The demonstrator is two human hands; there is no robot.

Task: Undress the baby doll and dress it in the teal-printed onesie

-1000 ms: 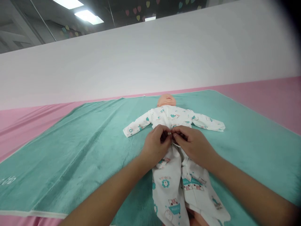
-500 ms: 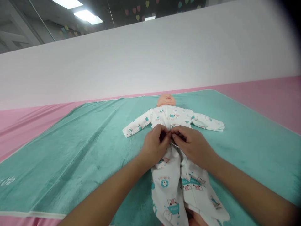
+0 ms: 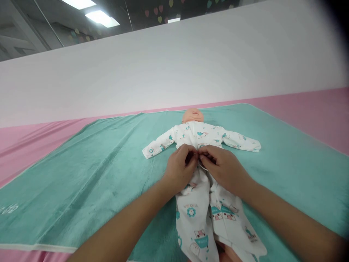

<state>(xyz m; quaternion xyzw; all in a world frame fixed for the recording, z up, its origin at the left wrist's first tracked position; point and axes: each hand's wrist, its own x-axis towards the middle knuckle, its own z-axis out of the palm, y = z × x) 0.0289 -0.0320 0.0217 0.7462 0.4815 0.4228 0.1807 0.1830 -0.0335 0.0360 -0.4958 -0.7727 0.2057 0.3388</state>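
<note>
A baby doll (image 3: 193, 115) lies on its back, its head at the far end, dressed in a white baby romper (image 3: 196, 214) with teal and pink prints. Both sleeves are spread out to the sides. At the romper's front, around the waist, my left hand (image 3: 181, 165) pinches the fabric between thumb and fingers. Right beside it, my right hand (image 3: 222, 165) pinches the same front edge, and the fingertips of the two hands meet. Whatever fastener may be between them is hidden. Below the hands the legs of the romper hang apart, with some of the doll's leg showing at the bottom.
Beneath the doll spreads a teal blanket (image 3: 109, 174) with a white edge and a few folds on the left. Pink cloth (image 3: 321, 116) shows around it. A white wall panel (image 3: 163, 72) rises behind, with dark glass (image 3: 131, 18) above it.
Almost nothing differs. Both hands keep their pinch at the romper's front, with only a very slight shift of the fingers and view.
</note>
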